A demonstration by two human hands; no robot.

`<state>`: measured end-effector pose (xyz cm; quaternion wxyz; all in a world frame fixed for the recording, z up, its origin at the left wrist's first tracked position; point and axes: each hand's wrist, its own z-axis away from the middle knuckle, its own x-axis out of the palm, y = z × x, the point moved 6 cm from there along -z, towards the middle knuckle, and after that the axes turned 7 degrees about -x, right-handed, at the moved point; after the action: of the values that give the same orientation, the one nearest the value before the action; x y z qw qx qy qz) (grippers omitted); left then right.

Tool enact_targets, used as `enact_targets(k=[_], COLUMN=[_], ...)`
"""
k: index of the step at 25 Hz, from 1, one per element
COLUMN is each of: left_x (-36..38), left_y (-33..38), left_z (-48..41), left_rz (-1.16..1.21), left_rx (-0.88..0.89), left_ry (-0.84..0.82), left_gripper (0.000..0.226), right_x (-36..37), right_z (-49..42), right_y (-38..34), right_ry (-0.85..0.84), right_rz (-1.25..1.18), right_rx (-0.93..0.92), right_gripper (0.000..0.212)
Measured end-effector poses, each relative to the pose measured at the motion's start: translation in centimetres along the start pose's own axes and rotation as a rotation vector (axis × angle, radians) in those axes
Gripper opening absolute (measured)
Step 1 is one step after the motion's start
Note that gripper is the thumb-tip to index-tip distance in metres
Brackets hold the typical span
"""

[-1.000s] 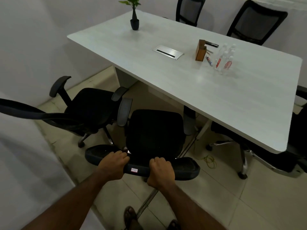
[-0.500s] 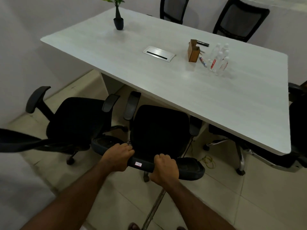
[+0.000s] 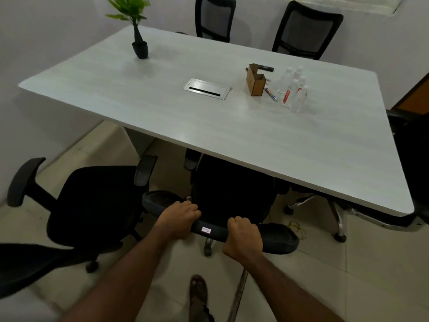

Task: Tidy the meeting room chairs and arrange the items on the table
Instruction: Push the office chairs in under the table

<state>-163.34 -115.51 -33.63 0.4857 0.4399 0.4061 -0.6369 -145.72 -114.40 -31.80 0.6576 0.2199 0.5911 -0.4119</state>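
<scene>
**Head view.** My left hand (image 3: 180, 220) and right hand (image 3: 242, 238) each grip the top rail of the backrest of a black chair (image 3: 232, 187), lower centre of the frame. The fingers of both hands curl over the rail, with a small white label (image 3: 206, 229) between them. The seat lies partly beneath the near edge of the white worktop (image 3: 232, 140), its front hidden by the slab.

A second black chair (image 3: 97, 201) stands at lower left, outside the worktop's edge, its armrest just beside the gripped chair's. The chrome base (image 3: 334, 205) of a 3rd chair shows under the worktop at right.

On the worktop:
- a potted plant (image 3: 140, 49) at upper left;
- a metal cable hatch (image 3: 207, 88) at centre;
- a cardboard holder (image 3: 255, 82) right of the hatch;
- a black marker (image 3: 265, 68) behind the holder;
- a coloured marker (image 3: 271, 94) just beside the holder;
- a cluster of clear bottles (image 3: 293, 91) further right.

2 mesh-backed chairs (image 3: 214, 18) stand at the far edge, top of the frame. My sandalled foot (image 3: 198, 293) is on the tiled floor, bottom centre.
</scene>
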Motion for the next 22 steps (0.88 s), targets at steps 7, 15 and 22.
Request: enact_targets(k=[7, 15, 22], left_x=[-1.6, -3.7, -4.8], left_y=[-4.9, -6.7, -7.9], left_z=[-8.1, -14.9, -18.0], left_rz=[-0.001, 0.014, 0.02], left_rx=[0.081, 0.147, 0.157], left_ry=[0.009, 0.017, 0.06], left_gripper=[0.024, 0.024, 0.023], right_x=[-1.4, -3.2, -3.9], right_z=[-7.8, -13.8, -17.2], right_y=[1.8, 5.4, 7.1], right_ry=[0.027, 0.02, 0.05], right_rz=[-0.027, 0.019, 0.079], right_rx=[0.074, 0.116, 0.114], right_gripper=[0.033, 0.029, 0.027])
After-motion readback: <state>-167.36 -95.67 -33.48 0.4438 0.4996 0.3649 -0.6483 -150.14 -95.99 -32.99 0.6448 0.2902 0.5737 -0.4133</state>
